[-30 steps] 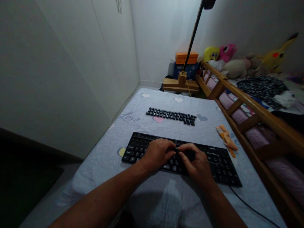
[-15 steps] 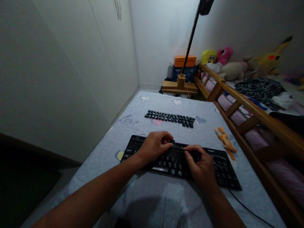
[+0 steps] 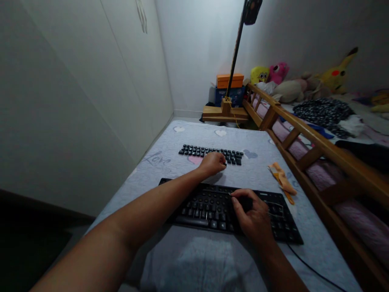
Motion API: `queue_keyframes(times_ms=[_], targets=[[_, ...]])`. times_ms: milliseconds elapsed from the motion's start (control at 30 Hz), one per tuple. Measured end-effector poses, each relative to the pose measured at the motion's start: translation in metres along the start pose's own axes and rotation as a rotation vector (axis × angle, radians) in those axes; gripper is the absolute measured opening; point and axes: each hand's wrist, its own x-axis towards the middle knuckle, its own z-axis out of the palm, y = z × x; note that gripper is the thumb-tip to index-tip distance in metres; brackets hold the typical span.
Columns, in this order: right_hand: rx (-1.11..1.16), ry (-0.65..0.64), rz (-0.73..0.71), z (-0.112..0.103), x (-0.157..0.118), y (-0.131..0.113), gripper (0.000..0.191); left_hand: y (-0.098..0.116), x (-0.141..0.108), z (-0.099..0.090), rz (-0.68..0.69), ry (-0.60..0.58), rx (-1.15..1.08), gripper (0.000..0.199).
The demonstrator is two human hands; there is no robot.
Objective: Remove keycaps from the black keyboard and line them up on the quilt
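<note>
What looks like a small black key (image 3: 225,164) is being pinched between the thumb and fingers of the left hand (image 3: 214,162), low over the surface, at the near edge of the loose keys (image 3: 194,151). Whether the key is touching the cloth (image 3: 194,255) cannot be told, as it is being partly hidden by the fingers. The loose keys are being kept in neat rows beyond the keyboard (image 3: 192,222), with a short row at their right end, just beside the pinched key.

A thin wire tool (image 3: 275,203) is being held in the right hand (image 3: 254,215), its tip being pinched between thumb and forefinger above the keyboard, where bare key stems are being shown among the remaining keys.

For good handling, the key is probably best being gripped lightly by its sides, face up, and being kept level, so that neighbours are not being nudged. The wrist is best being carried high, since part of the rows is being covered by it. The wire is best being kept clear of the stems, where snagging seems possible. A peach-coloured cloth (image 3: 282,178) is being left well apart, to the right.
</note>
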Motion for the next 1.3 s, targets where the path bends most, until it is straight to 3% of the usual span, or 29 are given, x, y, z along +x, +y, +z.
queue_keyframes(times_ms=[300, 500, 733, 1300], targets=[[0.015, -0.007, -0.002, -0.003, -0.001, -0.001, 0.006, -0.007, 0.021, 0.022, 0.016, 0.01, 0.156, 0.024], [0.026, 0.002, 0.002, -0.003, -0.001, -0.002, 0.006, -0.007, 0.017, 0.019, 0.018, -0.037, 0.219, 0.028], [0.024, 0.015, -0.008, -0.005, -0.001, -0.004, 0.006, -0.01, 0.013, 0.012, 0.107, -0.008, 0.298, 0.017], [0.021, -0.021, -0.008, -0.006, 0.0, -0.005, 0.006, -0.006, 0.028, 0.019, 0.004, 0.009, 0.371, 0.021]])
